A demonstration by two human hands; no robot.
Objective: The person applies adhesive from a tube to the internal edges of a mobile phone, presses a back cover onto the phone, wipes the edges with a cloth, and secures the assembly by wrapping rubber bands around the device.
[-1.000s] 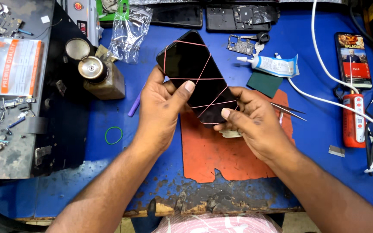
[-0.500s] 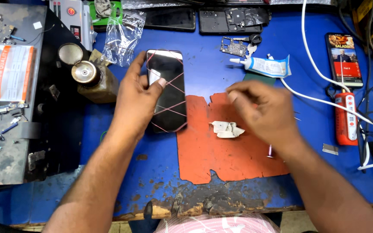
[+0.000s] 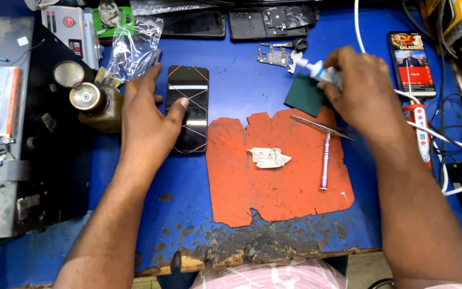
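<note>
A black phone (image 3: 189, 109) wrapped in thin pink rubber bands lies flat on the blue worktable (image 3: 241, 85), left of the orange mat (image 3: 279, 176). My left hand (image 3: 148, 115) rests on the phone's left edge, thumb across the screen. My right hand (image 3: 362, 88) is at the back right, closed around a white glue tube (image 3: 311, 67) with a blue collar, above a dark green pad (image 3: 305, 95). On the mat lie a crumpled white tissue (image 3: 269, 157), tweezers (image 3: 319, 126) and a pink-handled screwdriver (image 3: 325, 160).
A brass-capped bottle (image 3: 94, 104) and a clear plastic bag (image 3: 132, 48) stand left of the phone. A lit phone (image 3: 410, 64) with white cables (image 3: 455, 155) lies far right. Dismantled phones and a circuit board (image 3: 274, 53) line the back. A black tray (image 3: 38, 160) is on the left.
The banded phone went from being held up in both hands to lying flat on the table under my left hand. My right hand let go and reached back right to the glue tube.
</note>
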